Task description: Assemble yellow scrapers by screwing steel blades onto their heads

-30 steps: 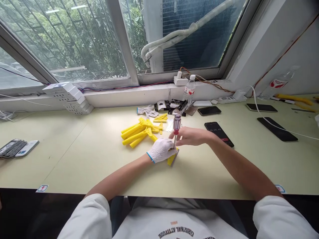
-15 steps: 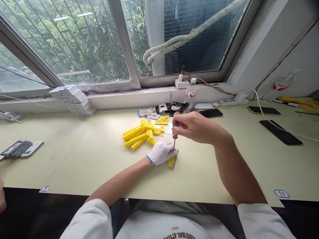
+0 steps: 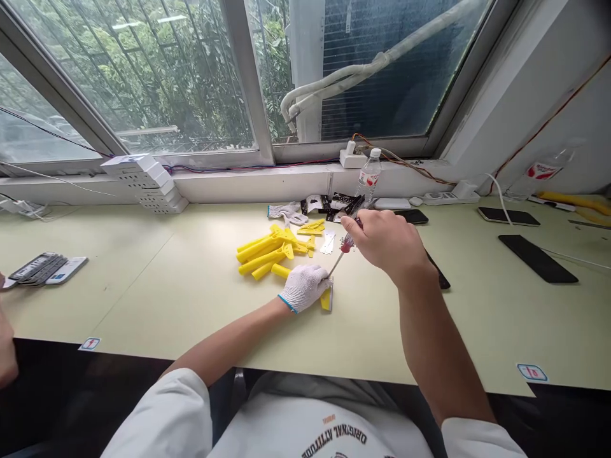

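My left hand (image 3: 304,287), in a white knit glove with a blue cuff, is closed on a yellow scraper (image 3: 325,300) with a flat metal blade along its edge. Its handle (image 3: 280,271) sticks out beyond my glove at the upper left. In my bare right hand (image 3: 390,240) is a screwdriver (image 3: 345,246) with a clear and red handle. The shaft slants down to the left, its tip at my gloved fingertips by the scraper head; exact contact is hidden. Behind lie several yellow scraper handles (image 3: 260,257), flat yellow pieces (image 3: 312,228) and pale blades (image 3: 328,242).
At the back are a white glove (image 3: 287,213), black packets (image 3: 315,204) and a water bottle (image 3: 369,175). Dark phones (image 3: 537,259) lie on the right. Stacked white boxes (image 3: 146,183) stand back left; another person's hand (image 3: 6,346) shows at the left edge.
The screwdriver has gone from nearly upright to a slant, as my right hand moved right. My left hand still holds the scraper, and the view has shifted slightly.
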`<state>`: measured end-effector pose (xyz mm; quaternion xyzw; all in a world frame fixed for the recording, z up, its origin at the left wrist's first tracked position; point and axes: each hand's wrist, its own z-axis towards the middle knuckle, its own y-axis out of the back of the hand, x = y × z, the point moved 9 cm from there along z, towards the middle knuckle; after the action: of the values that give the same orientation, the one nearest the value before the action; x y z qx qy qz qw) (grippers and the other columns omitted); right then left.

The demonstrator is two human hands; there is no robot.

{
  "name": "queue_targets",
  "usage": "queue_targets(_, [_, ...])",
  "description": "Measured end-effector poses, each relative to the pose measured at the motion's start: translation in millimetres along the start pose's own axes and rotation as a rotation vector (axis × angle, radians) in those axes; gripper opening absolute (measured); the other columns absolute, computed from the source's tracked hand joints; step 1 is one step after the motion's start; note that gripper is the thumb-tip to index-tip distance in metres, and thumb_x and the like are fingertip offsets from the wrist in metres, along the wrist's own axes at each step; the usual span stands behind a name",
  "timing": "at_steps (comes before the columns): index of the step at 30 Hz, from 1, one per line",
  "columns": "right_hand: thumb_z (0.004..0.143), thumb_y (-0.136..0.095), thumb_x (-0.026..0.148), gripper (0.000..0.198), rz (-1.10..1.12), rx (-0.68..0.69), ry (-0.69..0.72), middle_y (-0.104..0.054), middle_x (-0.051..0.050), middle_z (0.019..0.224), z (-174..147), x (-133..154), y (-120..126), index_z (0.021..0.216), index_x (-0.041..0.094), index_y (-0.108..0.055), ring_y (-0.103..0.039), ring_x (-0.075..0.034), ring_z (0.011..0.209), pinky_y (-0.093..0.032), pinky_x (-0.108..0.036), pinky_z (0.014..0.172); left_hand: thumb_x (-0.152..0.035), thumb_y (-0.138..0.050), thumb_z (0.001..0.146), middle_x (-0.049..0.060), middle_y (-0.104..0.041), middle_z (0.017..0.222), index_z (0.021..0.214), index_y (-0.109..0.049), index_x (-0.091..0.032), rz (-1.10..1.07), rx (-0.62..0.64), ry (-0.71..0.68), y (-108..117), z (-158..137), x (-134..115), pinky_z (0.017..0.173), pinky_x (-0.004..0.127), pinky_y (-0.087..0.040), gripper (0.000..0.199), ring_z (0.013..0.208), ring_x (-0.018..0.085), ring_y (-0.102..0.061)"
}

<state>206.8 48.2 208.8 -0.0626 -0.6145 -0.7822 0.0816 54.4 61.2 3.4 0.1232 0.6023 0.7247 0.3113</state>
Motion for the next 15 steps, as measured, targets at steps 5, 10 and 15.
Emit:
queue_targets(5, [0.114, -0.037, 0.055, 0.051, -0.016, 0.039, -0.019, -0.079, -0.022, 0.098, -11, 10, -1, 0.100, 0.021, -0.072, -0.074, -0.037, 0.086, -0.041, -0.039, 0.069, -0.047, -0.066, 0.108, 0.006, -0.073, 0.091, 0.091, -0.076, -0.022, -0.015, -0.012, -0.024, 1, 1, 1, 0.075, 0.036, -0.045, 0.032, 0.086, 0.024, -0.069])
queue_targets(10, [0.114, -0.040, 0.052, 0.045, -0.010, 0.064, 0.174, -0.077, -0.018, 0.092, -7, 42, -4, 0.103, 0.020, -0.069, -0.074, -0.033, 0.085, -0.035, -0.036, 0.066, -0.048, -0.065, 0.108, 0.007, -0.072, 0.089, 0.088, -0.074, -0.022, -0.013, -0.010, -0.026, -3, 2, 3, 0.073, 0.037, -0.045, 0.034, 0.083, 0.024, -0.067])
queue_targets(15, [0.112, -0.044, 0.049, 0.039, 0.036, 0.057, 0.232, -0.075, -0.012, 0.084, 0, 50, -8, 0.094, 0.022, -0.065, -0.069, -0.027, 0.077, -0.027, -0.034, 0.063, -0.045, -0.068, 0.103, 0.008, -0.074, 0.091, 0.092, -0.075, -0.021, 0.005, -0.018, -0.111, 14, -3, -3, 0.083, 0.040, -0.051, 0.027, 0.090, 0.026, -0.068])
